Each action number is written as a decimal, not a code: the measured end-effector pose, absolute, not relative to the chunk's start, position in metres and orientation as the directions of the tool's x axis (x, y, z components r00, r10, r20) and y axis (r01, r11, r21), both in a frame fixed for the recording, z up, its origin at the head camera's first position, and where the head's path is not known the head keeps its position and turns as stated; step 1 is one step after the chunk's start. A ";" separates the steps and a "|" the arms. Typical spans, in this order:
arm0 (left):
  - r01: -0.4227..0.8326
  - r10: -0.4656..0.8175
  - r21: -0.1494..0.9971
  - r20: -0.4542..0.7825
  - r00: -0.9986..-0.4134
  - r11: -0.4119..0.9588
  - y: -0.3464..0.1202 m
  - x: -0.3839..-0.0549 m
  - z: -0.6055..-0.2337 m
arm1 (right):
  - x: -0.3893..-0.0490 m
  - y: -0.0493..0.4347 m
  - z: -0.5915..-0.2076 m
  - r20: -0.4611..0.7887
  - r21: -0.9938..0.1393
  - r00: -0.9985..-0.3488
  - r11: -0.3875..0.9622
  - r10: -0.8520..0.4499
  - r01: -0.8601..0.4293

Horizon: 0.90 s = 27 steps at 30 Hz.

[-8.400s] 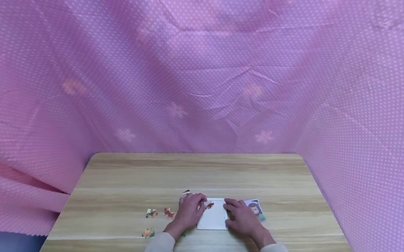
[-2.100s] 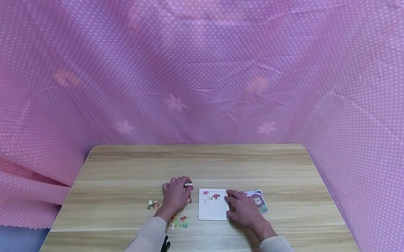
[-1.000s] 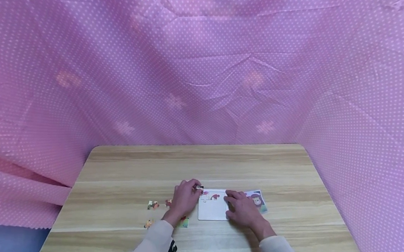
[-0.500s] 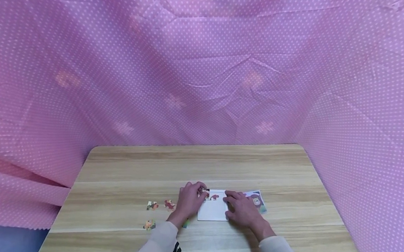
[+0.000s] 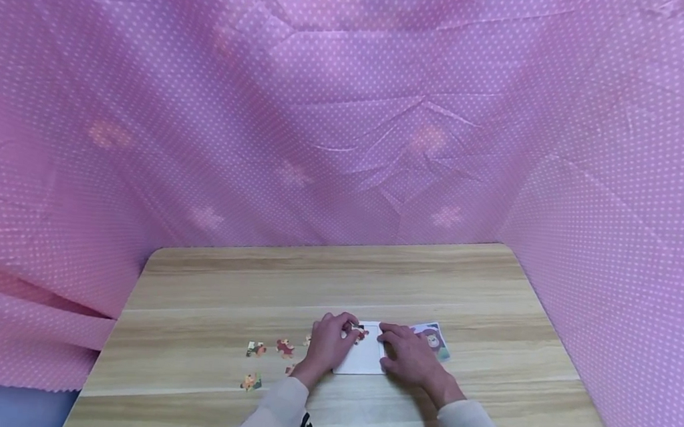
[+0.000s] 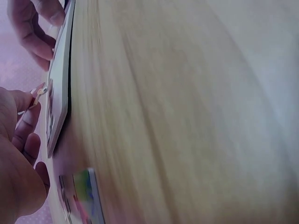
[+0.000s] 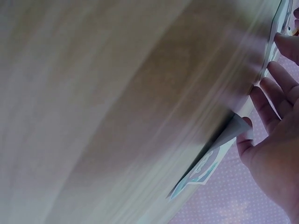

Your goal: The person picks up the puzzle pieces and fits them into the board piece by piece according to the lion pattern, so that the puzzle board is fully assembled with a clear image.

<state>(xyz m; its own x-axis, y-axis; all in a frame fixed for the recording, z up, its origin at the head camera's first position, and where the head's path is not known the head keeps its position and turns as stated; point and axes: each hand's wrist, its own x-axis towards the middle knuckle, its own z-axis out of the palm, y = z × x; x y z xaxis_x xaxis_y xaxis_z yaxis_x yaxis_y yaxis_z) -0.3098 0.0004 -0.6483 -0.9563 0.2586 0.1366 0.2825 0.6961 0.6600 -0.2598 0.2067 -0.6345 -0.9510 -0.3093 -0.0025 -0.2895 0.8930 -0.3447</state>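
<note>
My left hand [image 5: 330, 343] pinches a small jigsaw piece [image 6: 39, 94] between thumb and fingertips, close over the upper part of a white puzzle tray [image 5: 364, 363]. Red and dark printed bits show at its fingertips in the head view; the hand covers the tray's left side. At the tray's right edge, my right hand [image 5: 411, 360] rests its spread, slightly bent fingertips. A picture card [image 5: 433, 341] with a purple-maned animal face lies partly behind the right hand. In the right wrist view, a lifted corner of this card [image 7: 203, 168] stands at one finger.
Loose jigsaw pieces lie left of the tray: one with a green edge [image 5: 255, 349], a reddish one [image 5: 285, 348] and a yellow-orange one [image 5: 251, 381]. Close under the left hand is a green and red piece [image 6: 84, 189]. Pink dotted cloth [image 5: 348, 140] surrounds the wooden table [image 5: 240, 286].
My left hand took a dark-edged jigsaw piece from left of the tray and carried it right, over the tray's upper part. My right hand has stayed at the tray's right edge.
</note>
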 end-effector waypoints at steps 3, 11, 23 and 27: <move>0.287 0.269 0.661 0.132 -0.954 0.694 0.003 -0.313 -0.651 | -0.262 0.207 -0.636 0.006 -0.347 -0.952 0.892 -0.306 -0.289; 0.284 0.277 0.662 0.119 -0.954 0.694 0.011 -0.318 -0.653 | -0.269 0.208 -0.636 -0.012 -0.347 -0.952 0.894 -0.306 -0.283; 0.277 0.259 0.623 0.122 -0.958 0.732 0.023 -0.306 -0.652 | -0.258 0.211 -0.632 -0.018 -0.334 -0.947 0.894 -0.321 -0.297; 0.292 0.268 0.611 0.134 -0.954 0.736 0.026 -0.301 -0.652 | -0.254 0.212 -0.631 -0.025 -0.336 -0.945 0.893 -0.327 -0.301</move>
<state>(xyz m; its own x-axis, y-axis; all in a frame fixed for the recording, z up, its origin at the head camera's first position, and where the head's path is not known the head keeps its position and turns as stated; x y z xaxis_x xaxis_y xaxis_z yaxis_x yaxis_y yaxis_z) -0.3013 0.0261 -0.6519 -0.9541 0.2676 0.1342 0.2923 0.7359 0.6107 -0.2542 0.2117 -0.6311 -0.9445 -0.3275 -0.0247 -0.3008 0.8927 -0.3355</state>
